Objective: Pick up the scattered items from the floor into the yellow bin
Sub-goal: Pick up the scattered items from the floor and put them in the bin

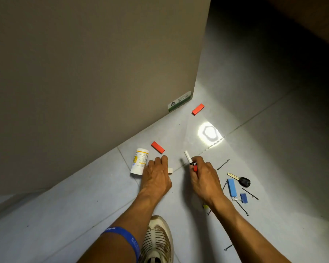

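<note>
My right hand point(202, 178) is shut on a white marker point(188, 157) that points up and away; something small and red point(195, 168) shows under its fingers. My left hand point(157, 176) lies palm down over a small cream block point(170, 170), its fingers beside a white bottle point(139, 161) lying on the floor. Whether the left hand grips the block is hidden. Two red blocks point(157, 147) point(197, 109) lie farther off. No yellow bin is in view.
A car key point(239, 179), a blue block point(231, 187), a blue binder clip point(243, 197) and several hairpins point(223, 164) lie to the right. A green-and-white box point(178, 101) leans on the grey wall point(93, 73). My shoe point(157, 240) is near the bottom.
</note>
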A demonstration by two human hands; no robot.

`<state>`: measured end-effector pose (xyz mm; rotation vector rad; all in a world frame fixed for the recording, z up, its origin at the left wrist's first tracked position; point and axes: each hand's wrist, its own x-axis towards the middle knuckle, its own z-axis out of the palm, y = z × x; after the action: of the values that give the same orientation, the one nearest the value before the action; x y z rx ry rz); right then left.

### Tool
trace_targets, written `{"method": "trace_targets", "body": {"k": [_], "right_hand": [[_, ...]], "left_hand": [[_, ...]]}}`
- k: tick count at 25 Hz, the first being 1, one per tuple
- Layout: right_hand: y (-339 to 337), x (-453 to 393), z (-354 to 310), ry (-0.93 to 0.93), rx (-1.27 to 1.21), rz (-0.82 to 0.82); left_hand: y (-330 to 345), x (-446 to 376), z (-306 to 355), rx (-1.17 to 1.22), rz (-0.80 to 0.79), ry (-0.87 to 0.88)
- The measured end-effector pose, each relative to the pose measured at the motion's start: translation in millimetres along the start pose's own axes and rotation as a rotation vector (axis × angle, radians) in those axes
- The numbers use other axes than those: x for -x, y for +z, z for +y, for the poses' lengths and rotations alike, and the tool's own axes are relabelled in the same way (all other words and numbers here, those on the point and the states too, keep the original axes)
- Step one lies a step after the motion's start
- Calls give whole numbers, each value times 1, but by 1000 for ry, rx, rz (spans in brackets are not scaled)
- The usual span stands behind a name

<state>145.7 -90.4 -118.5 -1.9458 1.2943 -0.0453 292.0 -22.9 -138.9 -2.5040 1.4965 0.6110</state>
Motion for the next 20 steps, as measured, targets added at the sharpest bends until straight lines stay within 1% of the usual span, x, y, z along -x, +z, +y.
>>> {"method": "trace_targets", "body": {"k": [1,3,4,5,7,8,10,11,13,14,16,17,18,20], "right_hand": [[-3,-6,-2,55,-115,-13],[-9,-15,-5,224,-392,-25],[-12,-20,-4,285,-464,-2],[-16,-25,-3,311,-465,31],[-26,-42,-2,256,-328,102],[-31,-52,-2,208,-241,139],[-43,-80,-5,79,-91,216],[-47,-97,-7,-6,-25,234],[-56,-132,-14,-183,156,226],[-60,-150,-16,-238,275,189],[-65,-175,-13,-241,450,90],[-64,-179,-7,-233,480,61],[-62,-177,1,-226,482,65],[-52,-158,17,-179,445,124]], "left_hand": [[-1,-4,2,17,-21,-4],[-3,-9,6,76,-52,-42],[-5,-11,8,126,-61,-80],[-5,-13,9,183,-68,-121],[-6,-13,10,329,-54,-219],[-9,-14,10,421,-19,-275],[-19,-24,12,557,102,-351],[-25,-32,13,577,155,-372],[-37,-50,14,561,204,-385],[-41,-58,15,532,208,-386],[-41,-69,14,429,192,-379],[-39,-73,14,372,174,-370],[-37,-76,15,332,160,-361],[-34,-77,15,320,154,-356]]}}
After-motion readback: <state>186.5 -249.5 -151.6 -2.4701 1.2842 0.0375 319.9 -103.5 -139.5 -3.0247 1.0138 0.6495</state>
